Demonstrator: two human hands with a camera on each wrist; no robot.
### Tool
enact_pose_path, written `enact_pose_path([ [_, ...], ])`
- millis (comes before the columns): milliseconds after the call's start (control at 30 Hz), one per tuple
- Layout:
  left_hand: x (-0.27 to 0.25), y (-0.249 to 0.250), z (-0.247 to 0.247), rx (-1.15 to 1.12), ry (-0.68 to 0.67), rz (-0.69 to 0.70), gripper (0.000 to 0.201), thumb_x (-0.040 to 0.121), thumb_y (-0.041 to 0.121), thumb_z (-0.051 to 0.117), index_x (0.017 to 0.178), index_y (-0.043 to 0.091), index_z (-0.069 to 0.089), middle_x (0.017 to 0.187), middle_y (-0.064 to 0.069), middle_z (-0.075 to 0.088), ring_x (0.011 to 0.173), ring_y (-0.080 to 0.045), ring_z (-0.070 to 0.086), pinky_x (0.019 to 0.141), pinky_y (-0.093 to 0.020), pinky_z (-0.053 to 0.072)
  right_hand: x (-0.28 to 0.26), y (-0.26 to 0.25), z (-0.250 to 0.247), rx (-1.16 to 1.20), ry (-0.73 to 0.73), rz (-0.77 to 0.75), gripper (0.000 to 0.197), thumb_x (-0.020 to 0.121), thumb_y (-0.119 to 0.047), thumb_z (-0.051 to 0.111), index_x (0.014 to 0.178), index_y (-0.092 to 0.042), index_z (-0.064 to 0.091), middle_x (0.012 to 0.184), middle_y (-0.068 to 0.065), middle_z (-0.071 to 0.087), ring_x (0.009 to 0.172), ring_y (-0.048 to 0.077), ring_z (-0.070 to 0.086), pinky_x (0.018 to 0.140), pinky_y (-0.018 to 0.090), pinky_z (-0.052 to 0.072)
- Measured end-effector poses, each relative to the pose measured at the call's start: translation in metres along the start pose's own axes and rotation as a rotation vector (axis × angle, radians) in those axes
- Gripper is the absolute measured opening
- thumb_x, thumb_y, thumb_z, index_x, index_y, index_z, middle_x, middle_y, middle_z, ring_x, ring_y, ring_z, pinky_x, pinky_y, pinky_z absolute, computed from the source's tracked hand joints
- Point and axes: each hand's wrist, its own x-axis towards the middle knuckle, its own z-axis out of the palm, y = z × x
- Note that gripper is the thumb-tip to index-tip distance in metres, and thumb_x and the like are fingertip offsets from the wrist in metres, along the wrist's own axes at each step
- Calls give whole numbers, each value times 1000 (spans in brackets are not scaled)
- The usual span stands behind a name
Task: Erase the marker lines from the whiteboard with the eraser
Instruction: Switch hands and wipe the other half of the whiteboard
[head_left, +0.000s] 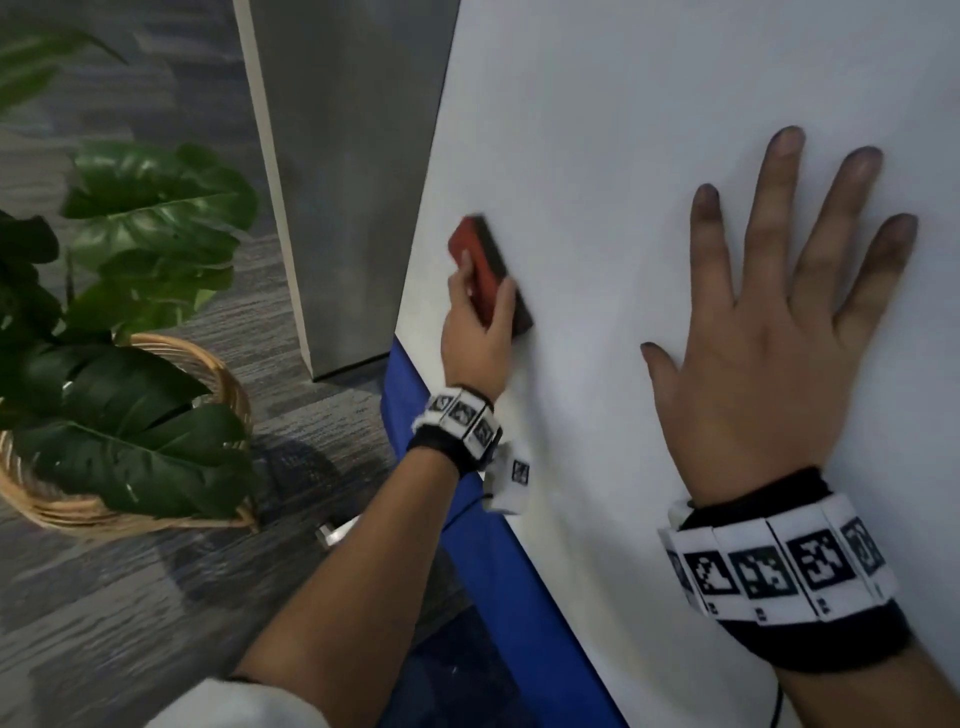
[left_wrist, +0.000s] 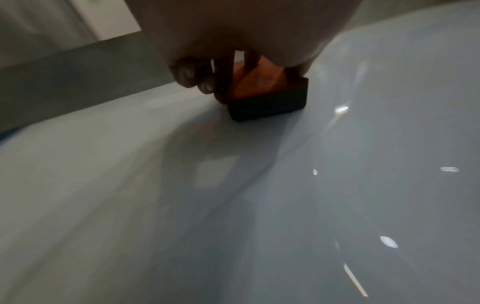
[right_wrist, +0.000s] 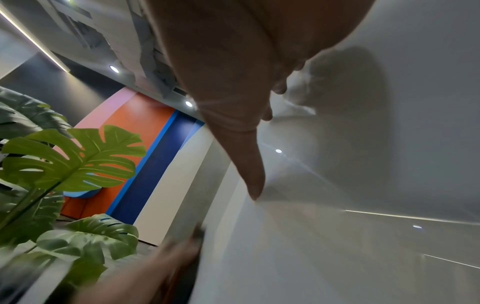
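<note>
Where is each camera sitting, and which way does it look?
Head: worn on the head, looking down at the whiteboard; both forearms, left hand and right hand show.
Left wrist: looks along the fingers gripping the eraser.
Right wrist: looks along the flat hand toward the plant.
Head and left wrist views share the eraser.

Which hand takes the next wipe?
Left. The left hand already grips the eraser with its pad on the whiteboard. The right hand lies flat and spread on the board.
</note>
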Motion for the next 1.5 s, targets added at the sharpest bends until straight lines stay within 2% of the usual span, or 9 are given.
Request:
enact_pose_path([
  [167,-135,-179,6,138,-153,-663,63,104,47,48,157,22,26,150,-13,53,129,-36,57,111,-41,45,-1,2,5,-25,22,-22,107,85,-37,80,163,-16,11,170,15,-8,155,45,-3,118,52,-15],
  [333,-191,-204,33,17,-97,-854,72,101,50,49,157,13,25,151,-18,48,136,-39,50,117,-43,38,-3,7,8,-38,33,-47,104,87,-41,77,163,-16,12,170,15,-6,156,43,-2,118,48,-17],
  [467,-122,-155,25,-5,11,-721,59,107,39,44,157,13,28,148,-18,50,134,-38,52,114,-41,39,-3,9,9,-30,40,-48,102,88,-39,76,163,-15,12,170,15,-7,156,42,-4,117,46,-22],
  [733,-29,18,29,-31,51,94,55,100,51,53,150,39,33,133,5,63,119,-18,62,101,-39,53,-4,0,13,-9,72,-13,98,90,-22,76,163,-14,11,171,15,-6,156,43,-2,115,45,-26],
  [833,-67,-26,39,-27,55,16,58,99,55,50,151,39,31,134,7,61,121,-16,60,102,-42,53,-5,4,15,7,71,-40,97,90,-29,75,163,-12,13,171,14,-6,156,41,-3,116,44,-26],
  [1033,-181,-171,36,135,-46,-560,57,106,48,41,156,27,26,136,-12,62,119,-34,63,98,-36,51,-8,8,17,6,79,-79,94,91,-35,73,162,-12,16,171,14,-3,156,40,-2,117,43,-25],
  [1167,-186,-189,42,127,-70,-758,60,106,47,37,156,18,22,150,-17,51,127,-40,57,108,-43,45,-9,8,17,-2,62,-81,94,91,-36,73,162,-12,17,171,14,-3,156,40,-2,119,46,-19],
  [1267,-139,-139,41,145,-3,-634,58,108,44,36,158,19,21,144,-20,56,122,-42,59,103,-43,46,-10,7,15,4,55,-66,93,91,-33,73,162,-11,17,171,14,-4,157,40,-3,119,47,-19],
  [1500,9,37,23,101,107,67,62,101,51,44,156,26,31,142,-1,59,121,-26,62,104,-48,50,-12,7,14,46,72,-76,82,93,-12,72,160,-11,25,171,15,1,157,40,1,122,45,-17],
])
